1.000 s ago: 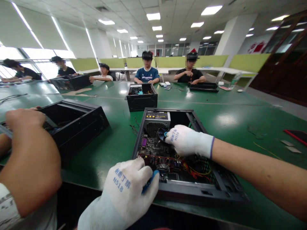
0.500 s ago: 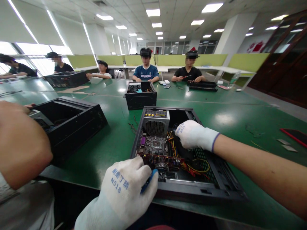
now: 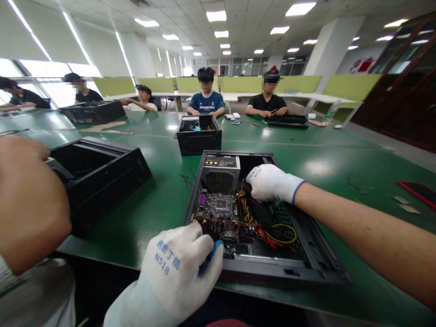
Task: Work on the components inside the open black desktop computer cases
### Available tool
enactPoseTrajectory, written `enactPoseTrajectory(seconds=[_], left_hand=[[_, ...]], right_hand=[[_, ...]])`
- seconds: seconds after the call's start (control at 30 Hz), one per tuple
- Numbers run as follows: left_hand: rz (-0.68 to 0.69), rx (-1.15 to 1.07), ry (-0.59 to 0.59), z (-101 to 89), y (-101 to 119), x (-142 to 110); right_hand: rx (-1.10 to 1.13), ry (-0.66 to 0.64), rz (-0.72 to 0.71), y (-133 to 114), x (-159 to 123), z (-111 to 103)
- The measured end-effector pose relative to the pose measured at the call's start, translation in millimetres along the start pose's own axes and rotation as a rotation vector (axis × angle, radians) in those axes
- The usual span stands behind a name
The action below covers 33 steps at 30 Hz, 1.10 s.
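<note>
An open black computer case [image 3: 272,269] lies on its side in front of me. Inside are a silver power supply [image 3: 222,178], a motherboard [image 3: 221,205], a dark red card [image 3: 218,225] and yellow-red cables [image 3: 272,236]. My left hand [image 3: 180,268], in a white glove, is closed around the near left corner of the case; blue shows between thumb and fingers, perhaps the glove's palm. My right hand [image 3: 269,181], gloved too, is closed inside the case, right of the power supply, over something black. Its fingertips and what they hold are hidden.
Close on my left, a person's bare arm [image 3: 30,200] reaches to another black case [image 3: 109,177]. A smaller open case [image 3: 200,141] stands beyond mine. Several people work across the green table [image 3: 320,168]. A red-edged dark object [image 3: 418,193] lies at right.
My right hand has shifted slightly up and left within the case. My left hand keeps its place on the corner. The neighbour's forearm has risen a little.
</note>
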State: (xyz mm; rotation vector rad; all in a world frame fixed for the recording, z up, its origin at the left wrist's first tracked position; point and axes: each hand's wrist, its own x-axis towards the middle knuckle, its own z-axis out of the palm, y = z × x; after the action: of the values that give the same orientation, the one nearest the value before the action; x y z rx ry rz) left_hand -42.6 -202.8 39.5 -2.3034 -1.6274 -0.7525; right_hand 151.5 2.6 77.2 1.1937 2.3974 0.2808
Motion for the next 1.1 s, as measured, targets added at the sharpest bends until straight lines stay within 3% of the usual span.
enactPoseTrajectory(seconds=[0.23, 0.77, 1.1], left_hand=[[-0.010, 0.020, 0.004, 0.1, 0, -2], [-0.015, 0.014, -0.006, -0.4, 1, -1], [-0.015, 0.028, 0.015, 1.5, 2, -1]], right_hand=[[0.019, 0.013, 0.023, 6, 13, 2], [0.088, 0.117, 0.002, 13, 7, 9], [0.008, 0.034, -0.005, 10, 23, 10]])
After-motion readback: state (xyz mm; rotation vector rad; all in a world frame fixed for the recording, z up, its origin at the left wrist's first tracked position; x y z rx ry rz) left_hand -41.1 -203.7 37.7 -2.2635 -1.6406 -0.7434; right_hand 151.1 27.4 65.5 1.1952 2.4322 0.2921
